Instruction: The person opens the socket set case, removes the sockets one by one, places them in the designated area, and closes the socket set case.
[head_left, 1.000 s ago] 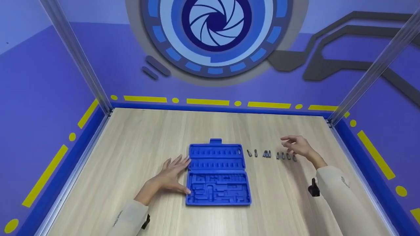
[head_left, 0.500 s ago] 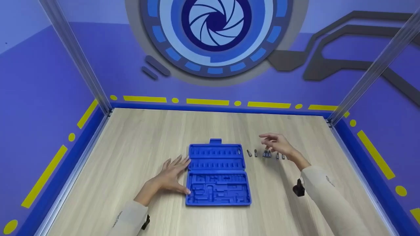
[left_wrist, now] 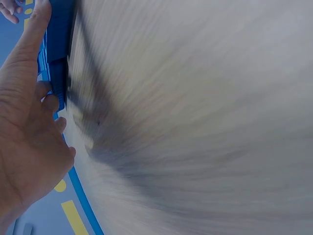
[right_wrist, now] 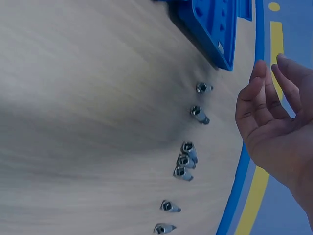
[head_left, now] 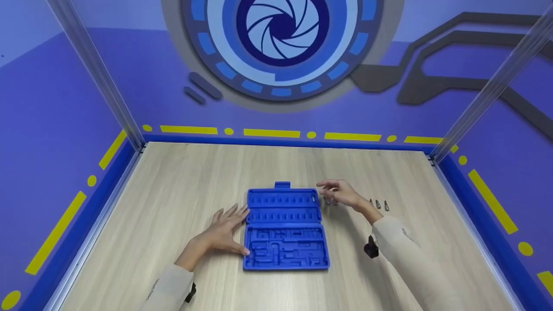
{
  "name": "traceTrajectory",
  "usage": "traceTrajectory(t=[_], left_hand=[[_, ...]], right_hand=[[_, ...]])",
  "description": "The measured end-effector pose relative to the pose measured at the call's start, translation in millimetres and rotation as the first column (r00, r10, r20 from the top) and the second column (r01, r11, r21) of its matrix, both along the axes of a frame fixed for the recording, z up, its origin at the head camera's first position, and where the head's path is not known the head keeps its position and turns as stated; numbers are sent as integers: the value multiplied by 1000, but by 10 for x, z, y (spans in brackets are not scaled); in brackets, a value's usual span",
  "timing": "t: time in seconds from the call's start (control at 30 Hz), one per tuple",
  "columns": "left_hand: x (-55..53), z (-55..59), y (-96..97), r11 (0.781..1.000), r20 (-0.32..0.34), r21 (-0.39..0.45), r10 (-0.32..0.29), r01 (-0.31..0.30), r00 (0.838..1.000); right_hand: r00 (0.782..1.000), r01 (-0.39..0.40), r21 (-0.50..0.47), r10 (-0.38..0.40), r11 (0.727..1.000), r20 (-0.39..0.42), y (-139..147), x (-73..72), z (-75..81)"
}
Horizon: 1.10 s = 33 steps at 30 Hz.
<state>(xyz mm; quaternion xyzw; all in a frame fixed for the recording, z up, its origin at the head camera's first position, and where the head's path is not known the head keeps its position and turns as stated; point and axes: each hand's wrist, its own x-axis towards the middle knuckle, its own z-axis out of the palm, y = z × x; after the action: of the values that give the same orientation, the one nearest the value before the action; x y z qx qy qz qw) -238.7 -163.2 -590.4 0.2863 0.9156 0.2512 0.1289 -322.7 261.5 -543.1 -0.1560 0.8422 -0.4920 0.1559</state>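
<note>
A blue plastic socket case (head_left: 283, 223) lies unfolded on the table, with molded slots and one small metal piece in its upper right slot. My left hand (head_left: 224, 233) rests at its left side, fingers spread and thumb at the lower half's edge. In the left wrist view the thumb (left_wrist: 36, 22) lies along the case's side. Beyond the case's upper right corner hovers my right hand (head_left: 343, 193), fingers loosely bent, nothing visible between them. Below that hand runs a row of metal bit sockets (right_wrist: 198, 113), with square holes showing at their ends.
More bit sockets (head_left: 378, 204) stretch along the row to the right of the right wrist. The wooden tabletop (head_left: 194, 172) is bounded by blue printed panels (head_left: 276, 116) and metal frame posts (head_left: 475, 99).
My right hand has swept leftward above the row of bit sockets, from its right end to near the case. The left hand and the case stay put.
</note>
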Motion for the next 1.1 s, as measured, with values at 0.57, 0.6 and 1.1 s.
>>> traceTrajectory(t=[0.57, 0.6, 1.1], left_hand=[[0, -39, -12, 999, 42, 42, 4, -6, 999], [-2, -38, -7, 999, 45, 43, 2, -4, 999], [-23, -50, -1, 1000, -5, 26, -13, 13, 1000]], right_hand=[[966, 62, 381, 39, 922, -254, -352, -48, -199], [967, 67, 401, 39, 914, -251, -357, -47, -203], [980, 102, 639, 35, 762, -198, -467, -69, -121]])
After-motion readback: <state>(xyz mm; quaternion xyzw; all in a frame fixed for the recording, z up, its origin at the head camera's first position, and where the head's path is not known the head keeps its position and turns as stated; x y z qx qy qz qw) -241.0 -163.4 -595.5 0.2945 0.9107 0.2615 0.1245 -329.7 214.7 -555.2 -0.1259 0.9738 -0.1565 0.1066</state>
